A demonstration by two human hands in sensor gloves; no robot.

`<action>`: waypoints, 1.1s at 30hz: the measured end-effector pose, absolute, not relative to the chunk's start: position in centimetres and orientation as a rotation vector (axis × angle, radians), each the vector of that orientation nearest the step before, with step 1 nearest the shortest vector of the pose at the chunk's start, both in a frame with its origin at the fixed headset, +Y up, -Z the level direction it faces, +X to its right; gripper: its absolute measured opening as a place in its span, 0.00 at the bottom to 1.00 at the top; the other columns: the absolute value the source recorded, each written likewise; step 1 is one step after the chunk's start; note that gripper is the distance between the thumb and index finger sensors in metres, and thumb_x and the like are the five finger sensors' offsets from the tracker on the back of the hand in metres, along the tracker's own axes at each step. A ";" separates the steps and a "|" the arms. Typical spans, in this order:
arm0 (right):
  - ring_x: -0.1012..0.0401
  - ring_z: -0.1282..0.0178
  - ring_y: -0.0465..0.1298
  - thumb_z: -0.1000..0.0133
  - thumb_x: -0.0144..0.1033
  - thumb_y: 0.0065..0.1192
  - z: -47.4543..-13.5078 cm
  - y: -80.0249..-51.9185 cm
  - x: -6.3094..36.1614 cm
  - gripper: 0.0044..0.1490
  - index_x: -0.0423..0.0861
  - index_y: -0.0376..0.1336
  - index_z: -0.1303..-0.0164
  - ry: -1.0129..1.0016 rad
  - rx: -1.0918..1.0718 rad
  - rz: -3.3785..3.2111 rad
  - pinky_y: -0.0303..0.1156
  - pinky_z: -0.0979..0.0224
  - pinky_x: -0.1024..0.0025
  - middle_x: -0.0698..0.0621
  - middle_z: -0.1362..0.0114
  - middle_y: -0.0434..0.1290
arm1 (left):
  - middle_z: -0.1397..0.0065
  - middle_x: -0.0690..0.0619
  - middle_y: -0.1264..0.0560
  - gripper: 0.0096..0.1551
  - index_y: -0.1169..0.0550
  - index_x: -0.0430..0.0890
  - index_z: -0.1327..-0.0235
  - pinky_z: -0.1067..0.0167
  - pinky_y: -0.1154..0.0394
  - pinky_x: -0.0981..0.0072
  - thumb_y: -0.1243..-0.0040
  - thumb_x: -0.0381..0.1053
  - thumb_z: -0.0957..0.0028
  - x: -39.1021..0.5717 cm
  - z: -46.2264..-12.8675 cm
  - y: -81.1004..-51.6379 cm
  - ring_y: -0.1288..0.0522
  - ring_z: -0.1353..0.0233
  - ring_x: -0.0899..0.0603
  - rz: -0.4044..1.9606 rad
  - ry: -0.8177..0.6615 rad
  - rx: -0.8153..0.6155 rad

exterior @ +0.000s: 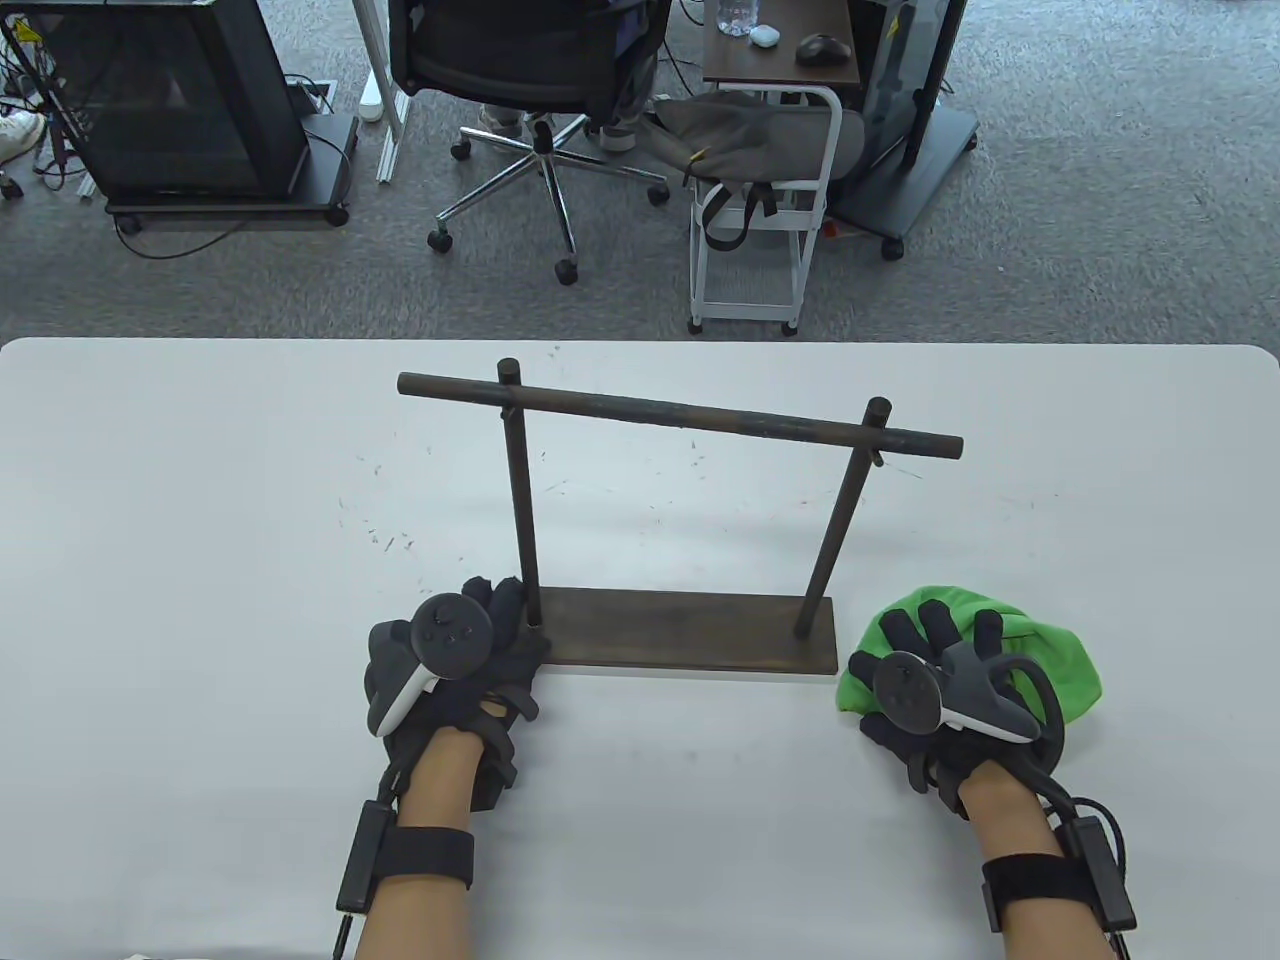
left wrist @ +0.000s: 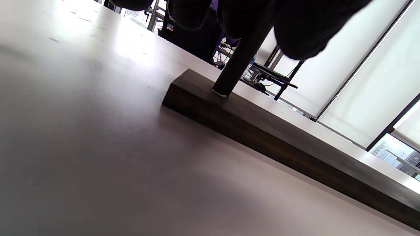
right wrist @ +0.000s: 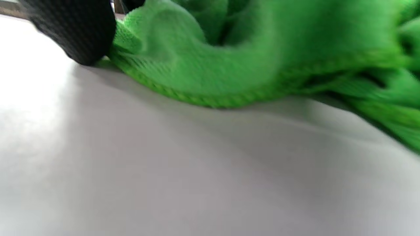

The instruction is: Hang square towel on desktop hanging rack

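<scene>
A dark wooden hanging rack (exterior: 690, 425) stands mid-table: a flat base (exterior: 690, 630), two uprights and a bare crossbar. A crumpled green towel (exterior: 1050, 650) lies on the table right of the base. My left hand (exterior: 500, 640) sits at the base's left end, its fingers by the left upright; the left wrist view shows the fingers (left wrist: 295, 29) hanging just above the base (left wrist: 295, 144) around the post (left wrist: 239, 59). My right hand (exterior: 935, 640) lies on the towel with fingers spread. The right wrist view shows the towel (right wrist: 249, 52) bunched on the table beside a fingertip (right wrist: 75, 29).
The white table (exterior: 200, 600) stretches wide on both sides of the rack. Beyond its far edge are an office chair (exterior: 530, 90), a white cart (exterior: 760, 220) and dark cabinets on the carpet.
</scene>
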State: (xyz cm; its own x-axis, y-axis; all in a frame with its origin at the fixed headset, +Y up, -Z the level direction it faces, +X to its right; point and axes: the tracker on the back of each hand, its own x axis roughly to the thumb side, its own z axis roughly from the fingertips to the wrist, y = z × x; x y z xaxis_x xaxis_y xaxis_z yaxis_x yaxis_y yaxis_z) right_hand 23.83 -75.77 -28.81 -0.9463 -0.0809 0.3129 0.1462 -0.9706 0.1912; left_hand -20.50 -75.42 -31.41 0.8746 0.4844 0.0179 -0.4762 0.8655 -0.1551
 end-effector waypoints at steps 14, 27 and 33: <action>0.40 0.16 0.50 0.49 0.47 0.72 -28.0 -72.2 23.9 0.26 0.64 0.66 0.40 0.095 -0.604 -3.068 0.39 0.29 0.23 0.47 0.15 0.56 | 0.16 0.40 0.45 0.43 0.35 0.48 0.18 0.36 0.59 0.20 0.36 0.59 0.45 -20.7 -31.3 -75.0 0.51 0.19 0.18 0.528 -0.057 -0.145; 0.44 0.27 0.69 0.49 0.48 0.71 -24.3 -58.2 22.5 0.25 0.65 0.67 0.41 0.519 -0.787 -2.969 0.58 0.28 0.29 0.48 0.26 0.70 | 0.17 0.38 0.45 0.42 0.35 0.47 0.18 0.36 0.59 0.20 0.37 0.59 0.45 -21.2 -31.5 -74.3 0.51 0.20 0.18 0.556 -0.055 -0.127; 0.55 0.51 0.81 0.49 0.47 0.71 -21.3 -51.5 20.0 0.25 0.63 0.67 0.41 0.713 -0.919 -2.818 0.69 0.32 0.37 0.49 0.34 0.76 | 0.17 0.38 0.45 0.42 0.35 0.47 0.18 0.36 0.59 0.20 0.37 0.59 0.45 -21.1 -31.4 -74.2 0.51 0.20 0.18 0.550 -0.048 -0.122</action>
